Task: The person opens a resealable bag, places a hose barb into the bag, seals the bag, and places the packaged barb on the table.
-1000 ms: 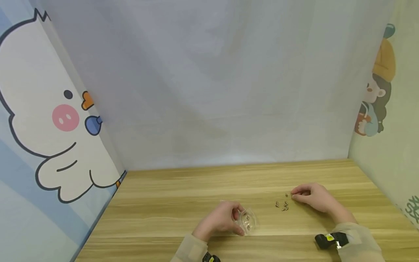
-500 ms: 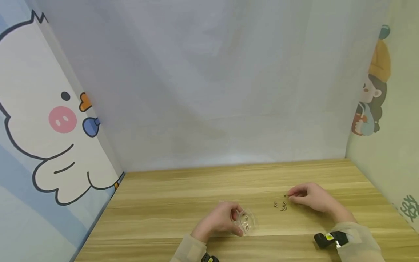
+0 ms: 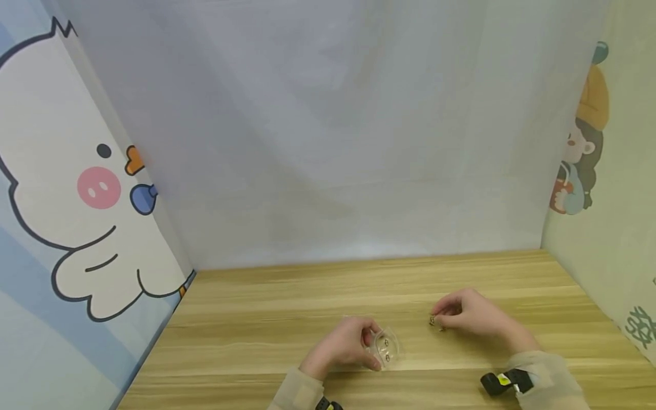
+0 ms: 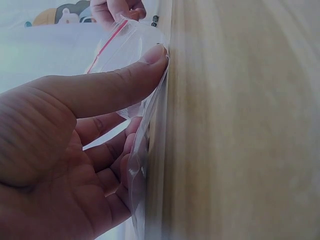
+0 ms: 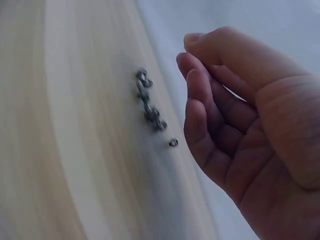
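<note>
My left hand pinches a clear zip bag between thumb and fingers, keeping it low against the table. Two small brassy metal pieces show through the plastic. In the left wrist view the bag has a red line along its mouth. Right of the bag, my right hand hovers above the loose pieces, thumb and index fingertips brought together. It seems to pinch one small metal piece, hidden behind the fingertips. Several others lie in a row on the table below it, blurred; their exact kind cannot be told.
The wooden table reaches back to a hanging grey-white cloth. Cartoon-printed panels stand at both sides. Each wrist carries a strapped camera, such as the black one on the right.
My right hand has moved left from the right side of the loose pieces to above them, covering some. The left hand and bag stay nearly still. The head view has shifted slightly.
</note>
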Motion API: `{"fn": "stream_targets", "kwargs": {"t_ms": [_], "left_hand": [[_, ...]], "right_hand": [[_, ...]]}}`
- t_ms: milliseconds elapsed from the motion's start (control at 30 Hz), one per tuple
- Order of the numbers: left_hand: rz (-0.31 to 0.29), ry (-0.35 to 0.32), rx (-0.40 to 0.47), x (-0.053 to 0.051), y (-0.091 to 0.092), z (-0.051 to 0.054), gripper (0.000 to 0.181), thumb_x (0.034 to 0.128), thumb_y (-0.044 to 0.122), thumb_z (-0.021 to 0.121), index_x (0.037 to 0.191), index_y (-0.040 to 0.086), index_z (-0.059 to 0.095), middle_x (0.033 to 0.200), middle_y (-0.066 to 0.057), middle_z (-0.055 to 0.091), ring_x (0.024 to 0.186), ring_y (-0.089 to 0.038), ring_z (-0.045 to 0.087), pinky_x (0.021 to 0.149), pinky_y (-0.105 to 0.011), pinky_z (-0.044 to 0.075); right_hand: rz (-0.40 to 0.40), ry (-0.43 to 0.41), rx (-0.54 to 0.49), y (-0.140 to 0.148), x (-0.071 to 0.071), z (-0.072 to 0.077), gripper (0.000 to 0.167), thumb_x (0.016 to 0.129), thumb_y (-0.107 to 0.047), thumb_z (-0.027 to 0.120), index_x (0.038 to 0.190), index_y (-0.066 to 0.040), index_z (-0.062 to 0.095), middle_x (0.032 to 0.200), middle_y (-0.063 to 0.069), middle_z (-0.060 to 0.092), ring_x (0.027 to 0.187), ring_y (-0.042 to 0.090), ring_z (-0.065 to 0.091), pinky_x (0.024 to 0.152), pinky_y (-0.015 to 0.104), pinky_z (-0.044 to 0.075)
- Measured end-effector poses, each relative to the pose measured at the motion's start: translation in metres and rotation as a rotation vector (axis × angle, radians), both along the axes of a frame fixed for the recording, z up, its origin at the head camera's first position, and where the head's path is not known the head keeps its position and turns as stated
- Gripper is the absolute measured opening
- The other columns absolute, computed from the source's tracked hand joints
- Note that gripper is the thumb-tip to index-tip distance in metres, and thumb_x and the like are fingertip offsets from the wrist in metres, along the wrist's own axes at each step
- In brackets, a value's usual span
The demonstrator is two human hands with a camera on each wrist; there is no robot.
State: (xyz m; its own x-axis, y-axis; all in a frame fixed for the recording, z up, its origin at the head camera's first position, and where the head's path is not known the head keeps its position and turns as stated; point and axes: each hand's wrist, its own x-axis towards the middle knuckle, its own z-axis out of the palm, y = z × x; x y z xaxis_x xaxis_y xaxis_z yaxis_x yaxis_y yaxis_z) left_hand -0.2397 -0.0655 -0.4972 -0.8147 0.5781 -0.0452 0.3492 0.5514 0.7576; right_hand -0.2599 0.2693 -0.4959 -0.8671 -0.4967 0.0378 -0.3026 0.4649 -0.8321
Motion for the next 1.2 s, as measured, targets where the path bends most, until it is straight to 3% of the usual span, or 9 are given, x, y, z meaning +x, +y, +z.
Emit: {"fn": "stream_targets", "kwargs": {"t_ms": [133, 633, 1200], "left_hand": [[0.001, -0.007, 0.007, 0.0, 0.0, -0.001, 0.053, 0.0632, -0.001, 0.102, 0.108, 0.006, 0.074, 0.083, 0.001, 0.061, 0.072, -0.005, 0.051, 0.068, -0.023, 0.048], [0.012, -0.038, 0.019, 0.002, 0.001, 0.003, 0.054, 0.063, -0.004, 0.1, 0.11, 0.005, 0.074, 0.084, 0.0, 0.061, 0.072, -0.007, 0.052, 0.067, -0.023, 0.047], [0.01, -0.025, -0.008, 0.002, 0.0, 0.003, 0.054, 0.0645, 0.0, 0.101, 0.11, 0.009, 0.075, 0.085, -0.001, 0.062, 0.071, -0.007, 0.052, 0.065, -0.024, 0.046]], "right_hand": [[0.021, -0.027, -0.016, -0.017, 0.005, 0.002, 0.019, 0.096, -0.012, 0.079, 0.111, -0.001, 0.078, 0.095, 0.003, 0.077, 0.082, 0.01, 0.068, 0.071, 0.026, 0.055], [0.17, 0.064, -0.015, -0.068, 0.019, 0.003, 0.011, 0.094, -0.01, 0.079, 0.104, -0.007, 0.081, 0.087, -0.007, 0.075, 0.079, 0.006, 0.068, 0.073, 0.027, 0.058], [0.137, 0.207, 0.015, -0.094, 0.027, -0.004, 0.012, 0.089, -0.002, 0.081, 0.099, -0.01, 0.082, 0.084, -0.014, 0.073, 0.075, 0.001, 0.066, 0.069, 0.026, 0.059]]}}
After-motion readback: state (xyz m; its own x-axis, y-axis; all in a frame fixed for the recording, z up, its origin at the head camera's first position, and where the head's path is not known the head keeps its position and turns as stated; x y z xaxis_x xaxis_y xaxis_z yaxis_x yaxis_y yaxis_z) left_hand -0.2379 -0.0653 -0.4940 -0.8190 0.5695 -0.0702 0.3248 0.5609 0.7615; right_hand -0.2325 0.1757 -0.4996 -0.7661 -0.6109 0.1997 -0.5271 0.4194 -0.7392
